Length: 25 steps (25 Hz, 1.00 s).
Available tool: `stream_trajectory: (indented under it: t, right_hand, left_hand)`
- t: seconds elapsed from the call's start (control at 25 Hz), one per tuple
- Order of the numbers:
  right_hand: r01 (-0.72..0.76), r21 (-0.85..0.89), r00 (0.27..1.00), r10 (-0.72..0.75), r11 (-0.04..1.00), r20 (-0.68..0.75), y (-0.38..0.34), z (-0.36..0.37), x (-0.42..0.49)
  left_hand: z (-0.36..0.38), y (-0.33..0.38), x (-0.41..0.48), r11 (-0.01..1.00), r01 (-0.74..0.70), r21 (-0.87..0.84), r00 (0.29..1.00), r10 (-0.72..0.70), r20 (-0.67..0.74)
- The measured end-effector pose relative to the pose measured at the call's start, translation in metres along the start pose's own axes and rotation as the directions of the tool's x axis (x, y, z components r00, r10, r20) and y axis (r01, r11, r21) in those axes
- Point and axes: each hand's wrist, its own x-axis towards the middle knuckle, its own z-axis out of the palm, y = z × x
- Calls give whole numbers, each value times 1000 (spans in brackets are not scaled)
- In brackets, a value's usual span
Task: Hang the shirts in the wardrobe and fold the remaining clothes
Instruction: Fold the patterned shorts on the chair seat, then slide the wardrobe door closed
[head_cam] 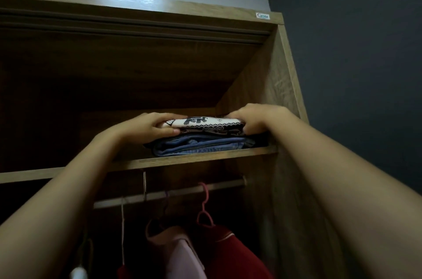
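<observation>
**Upper shelf: folded garment held at both ends on the stack**

Location: open wardrobe [258, 86], upper shelf [194, 160], right-hand end, close to the side panel.

Findings:
- A folded patterned garment [201, 121], pale with a dark animal print and zigzag border, lies on top of the stack. Its lower folds are dark brown.
- Folded blue jeans [198, 145] lie directly beneath it and rest on the shelf board, their front edge near the shelf lip.
- The left hand [146, 126] grasps the left end of the patterned garment, fingers over the top and thumb pressed in under the edge.
- The right hand [258, 119] grasps the right end, fingers curled down over the fold. Its fingertips are hidden by the cloth.
- Both forearms reach upward from the bottom corners of the view.

Below the shelf:
- A hanging rail [178, 191] runs across the compartment.
- A pink hanger [204, 207] hooks over the rail and carries a red shirt [233, 253].
- A pale pink shirt [182, 256] hangs just beside it, to the left.

Surroundings: a small label [262, 15] sits on the top panel's front edge; a dark wall [354, 61] adjoins on the right.
</observation>
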Motion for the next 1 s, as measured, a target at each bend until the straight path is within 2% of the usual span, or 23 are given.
stream_trajectory:
  t: [0.08, 0.16, 0.28, 0.4, 0.48, 0.56, 0.64, 0.68, 0.76, 0.88, 1.0]
  right_hand:
    - [-102, -80, 992, 95, 992, -81, 3, 4, 0]
    - [-193, -127, 979, 182, 973, -87, 0, 10, 2]
    - [-234, -152, 965, 248, 960, 80, -9, 19, 5]
    - [-261, -133, 936, 284, 956, 209, -14, 18, -1]
    - [-322, -80, 923, 331, 943, 196, -19, 13, -10]
    - [-330, 70, 944, 330, 941, 6, -29, 5, -23]
    - [-187, 288, 922, 269, 939, -278, -66, -1, -42]
    - [-89, 365, 880, 245, 927, -407, -90, 2, -51]
    - [124, 474, 806, 190, 872, -561, -152, 18, -68]
    - [330, 535, 756, 122, 778, -643, -254, 57, -97]
    - [439, 596, 796, 18, 672, -606, -356, 101, -143]
  left_hand:
    - [-3, 2, 1, 1000, 29, 5, 999, -29, 23]
    - [-2, 7, -1, 998, 30, 49, 999, -32, 25]
    - [4, 7, -7, 993, 39, 115, 998, -45, 50]
    - [7, 7, -19, 996, 93, 17, 990, -94, 109]
    - [6, 10, -32, 994, 100, -53, 995, -99, 22]
    - [2, 14, -48, 988, 49, -149, 982, -75, -173]
    - [-5, 11, -78, 990, -24, -142, 929, -31, -368]
    - [-6, 9, -92, 993, -52, -109, 901, 0, -435]
    - [-7, 5, -125, 997, -62, -49, 868, 29, -496]
    - [3, -6, -189, 997, -51, 63, 846, 77, -527]
    - [20, -35, -277, 981, 32, 190, 809, 87, -581]
